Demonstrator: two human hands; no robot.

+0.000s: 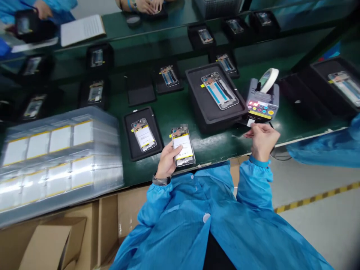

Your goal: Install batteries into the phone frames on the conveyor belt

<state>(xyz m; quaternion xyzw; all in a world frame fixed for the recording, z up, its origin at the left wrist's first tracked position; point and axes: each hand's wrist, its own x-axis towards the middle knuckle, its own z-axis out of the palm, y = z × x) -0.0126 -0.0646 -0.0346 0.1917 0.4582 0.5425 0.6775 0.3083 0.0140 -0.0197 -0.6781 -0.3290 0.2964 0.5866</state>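
Observation:
In my left hand [168, 159] is an open phone body [185, 160] with a white battery seated in it, my thumb lying across the battery. My right hand [263, 139] pinches a small white piece of tape [251, 122] at the front of a grey tape dispenser [263, 100], which carries a roll of white tape [269, 80] and a lit red display. Left of the phone body I hold, a second phone body with a battery [144, 135] rests in a black tray [132, 150]. Beyond my hands, a phone frame with blue strips [219, 90] lies on stacked black trays [197, 108].
A clear plastic tray of white batteries [108, 129] covers the left of the green bench [171, 108]. Several black trays with phone frames sit farther back, and one tray [140, 90] holds none. Cardboard boxes [47, 243] stand below. Across the bench are co-workers' hands [147, 6].

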